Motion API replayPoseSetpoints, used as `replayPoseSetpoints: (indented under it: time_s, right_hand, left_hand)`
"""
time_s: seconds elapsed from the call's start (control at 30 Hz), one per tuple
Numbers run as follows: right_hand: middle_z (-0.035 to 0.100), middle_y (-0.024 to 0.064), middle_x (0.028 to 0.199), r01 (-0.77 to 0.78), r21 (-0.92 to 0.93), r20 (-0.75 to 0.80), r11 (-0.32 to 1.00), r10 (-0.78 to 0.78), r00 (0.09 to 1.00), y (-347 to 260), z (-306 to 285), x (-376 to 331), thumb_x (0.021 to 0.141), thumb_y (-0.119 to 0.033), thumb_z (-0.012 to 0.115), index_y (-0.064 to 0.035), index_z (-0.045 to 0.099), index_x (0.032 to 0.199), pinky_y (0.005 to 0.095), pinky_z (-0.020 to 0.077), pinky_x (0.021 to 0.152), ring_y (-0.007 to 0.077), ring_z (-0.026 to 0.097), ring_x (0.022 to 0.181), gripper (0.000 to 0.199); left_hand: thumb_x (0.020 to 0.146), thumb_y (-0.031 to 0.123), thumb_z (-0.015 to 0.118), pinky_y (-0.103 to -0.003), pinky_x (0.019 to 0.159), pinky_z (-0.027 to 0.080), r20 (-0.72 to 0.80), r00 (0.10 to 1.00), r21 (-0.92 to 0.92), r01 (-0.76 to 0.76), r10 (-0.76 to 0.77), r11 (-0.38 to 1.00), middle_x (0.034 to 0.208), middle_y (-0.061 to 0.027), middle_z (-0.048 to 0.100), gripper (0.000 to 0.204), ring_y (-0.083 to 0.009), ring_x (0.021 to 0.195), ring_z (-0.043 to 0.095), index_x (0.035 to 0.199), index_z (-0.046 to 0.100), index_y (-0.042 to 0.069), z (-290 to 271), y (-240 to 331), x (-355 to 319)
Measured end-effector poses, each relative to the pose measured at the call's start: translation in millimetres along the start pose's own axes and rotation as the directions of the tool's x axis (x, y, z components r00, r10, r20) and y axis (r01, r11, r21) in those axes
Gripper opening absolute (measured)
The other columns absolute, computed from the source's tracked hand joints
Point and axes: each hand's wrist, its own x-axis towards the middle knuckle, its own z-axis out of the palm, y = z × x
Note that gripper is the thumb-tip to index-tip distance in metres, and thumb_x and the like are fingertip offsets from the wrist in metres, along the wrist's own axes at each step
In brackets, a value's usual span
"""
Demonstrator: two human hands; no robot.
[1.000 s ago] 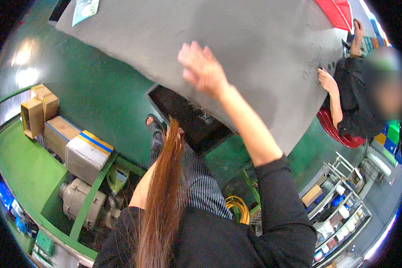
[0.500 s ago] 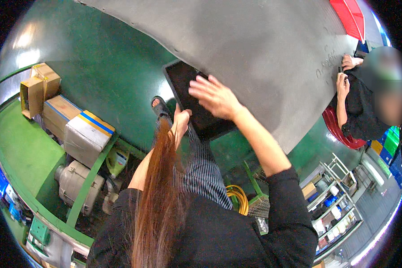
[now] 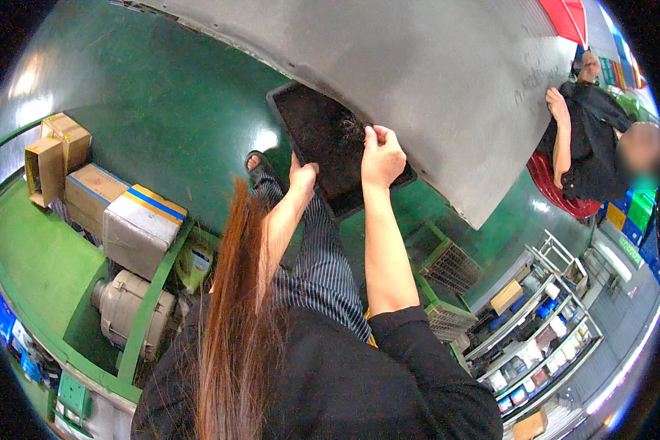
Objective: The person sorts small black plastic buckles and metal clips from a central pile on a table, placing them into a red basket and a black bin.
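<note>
Below the edge of a large grey tabletop (image 3: 418,81) is a shallow black tray (image 3: 315,136), partly covered by that edge. My left hand (image 3: 303,177) is closed on the tray's near left rim. My right hand (image 3: 383,158) is over the tray's right part, beside the tabletop edge, its thumb and fingertips pinched together. Whatever the pinch holds, if anything, is too small to name. Thin, pale scraps (image 3: 350,128) show in the tray close to those fingertips.
Across the tabletop to the right, a co-worker's hand (image 3: 557,106) touches its edge, near a red bin (image 3: 565,18). Cardboard boxes (image 3: 95,192) and a motor housing (image 3: 133,308) stand left on a green frame. Green wire baskets (image 3: 455,264) and a shelf rack (image 3: 543,345) stand right.
My right hand, spread and blurred over the tray before, has moved to the tabletop edge and closed into a pinch. My left hand stays on the tray. The co-worker's hands have moved apart.
</note>
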Motion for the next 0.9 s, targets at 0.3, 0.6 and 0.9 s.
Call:
replayPoseSetpoints:
  time_s: [0.3,0.6,0.9]
  right_hand:
    - [0.064,0.0046,0.067,-0.01,0.063,-0.031,0.998,0.012,0.999,4,2,-15,0.076,-0.016,0.067,-0.0061,0.062,0.078,0.0282,0.0476,0.061,0.0148,0.061,0.061,0.011]
    - [0.059,0.0093,0.105,0.196,-0.084,0.345,0.977,-0.156,0.926,14,11,-46,0.078,-0.023,0.066,-0.0063,0.06,0.098,0.0359,0.0464,0.079,0.0241,0.058,0.096,0.027]
    - [0.043,0.0138,0.131,0.242,-0.091,0.698,0.966,-0.112,0.707,10,52,-58,0.079,-0.025,0.06,-0.0074,0.045,0.126,0.0406,0.0375,0.098,0.0317,0.044,0.119,0.052]
  left_hand:
    - [0.065,-0.007,0.05,-0.029,0.094,0.036,-0.045,0.999,0.04,0.021,-0.019,0.999,0.133,-0.0137,0.042,0.081,-0.0251,0.115,0.046,0.14,0.023,0.004,-9,-13,15]
    - [0.066,-0.007,0.047,-0.029,0.093,0.037,-0.026,0.999,0.046,0.037,-0.035,0.998,0.126,-0.0133,0.048,0.076,-0.0256,0.111,0.049,0.138,0.028,0.006,-23,16,4]
    - [0.061,-0.006,0.048,-0.031,0.077,0.044,0.035,0.998,0.117,0.051,-0.055,0.992,0.113,-0.01,0.052,0.074,-0.0228,0.093,0.051,0.133,0.032,0.003,-43,43,-13]
